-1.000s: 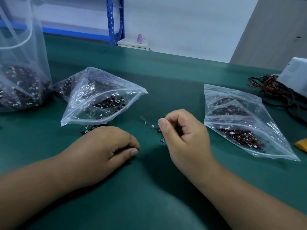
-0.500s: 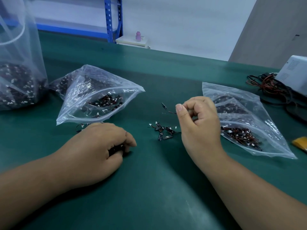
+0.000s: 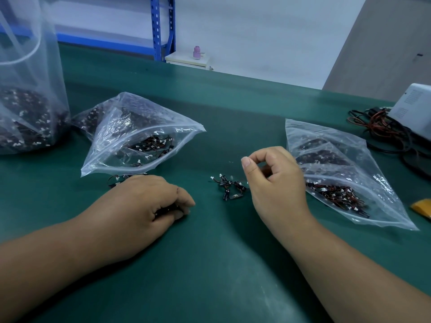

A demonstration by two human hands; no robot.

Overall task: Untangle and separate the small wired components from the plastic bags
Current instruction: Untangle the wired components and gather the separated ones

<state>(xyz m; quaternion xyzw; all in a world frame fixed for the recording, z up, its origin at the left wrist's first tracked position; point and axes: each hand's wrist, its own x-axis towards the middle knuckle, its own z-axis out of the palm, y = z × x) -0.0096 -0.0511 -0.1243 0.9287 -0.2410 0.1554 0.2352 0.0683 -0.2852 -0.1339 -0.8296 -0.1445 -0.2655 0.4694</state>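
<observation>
While on the mat [image 3: 210,264], left hand [image 3: 144,206] grip closed around wired components [image 3: 166,209]; right hand [image 3: 275,183] grip pinched, contents unclear.

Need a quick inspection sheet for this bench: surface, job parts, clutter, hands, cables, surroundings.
Surface: green mat, faint white scuffs.
Job's things: left zip bag, right zip bag and tall bag all hold wired components; loose pile lies between the hands.
Clutter: yellow object at right edge.
Hands: left hand grips dark components; right hand curled, thumb to finger, contents unclear.
Cables: black and red tangle beside white device.
Surroundings: blue rack, pink bottle.
</observation>
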